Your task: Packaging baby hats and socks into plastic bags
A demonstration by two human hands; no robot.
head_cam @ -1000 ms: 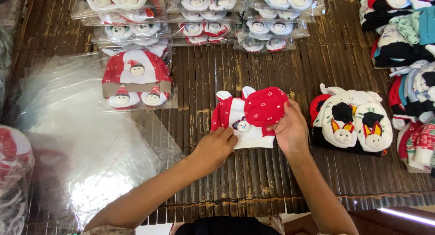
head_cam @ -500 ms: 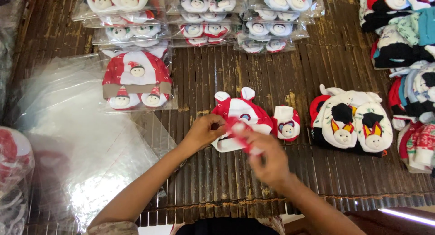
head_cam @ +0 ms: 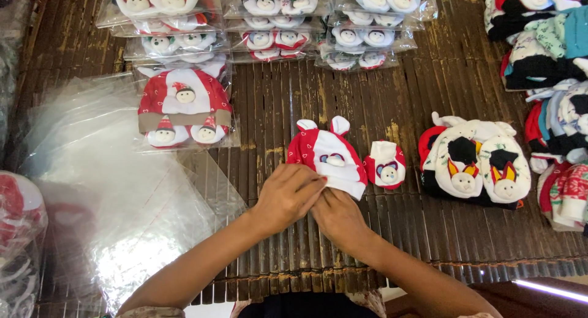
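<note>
A small red and white baby cap (head_cam: pixel 329 156) with two ears and a little face lies on the dark slatted mat (head_cam: pixel 282 103). My left hand (head_cam: pixel 288 196) and my right hand (head_cam: pixel 336 212) meet at the cap's near rim, fingers curled over its lower edge, and the part under them is hidden. A single red and white bootie (head_cam: pixel 385 165) with a small face lies just right of the cap, touched by neither hand.
A bagged cap-and-bootie set (head_cam: pixel 184 108) lies to the left, beside a stack of empty clear bags (head_cam: pixel 104 189). More bagged sets (head_cam: pixel 275 24) line the back. White caps with faces (head_cam: pixel 478 165) and a pile of mixed caps (head_cam: pixel 551 67) sit right.
A second ago both hands pressed on a folded red piece. The cap now lies spread out with a bootie beside it, and both hands have come together at its near rim.
</note>
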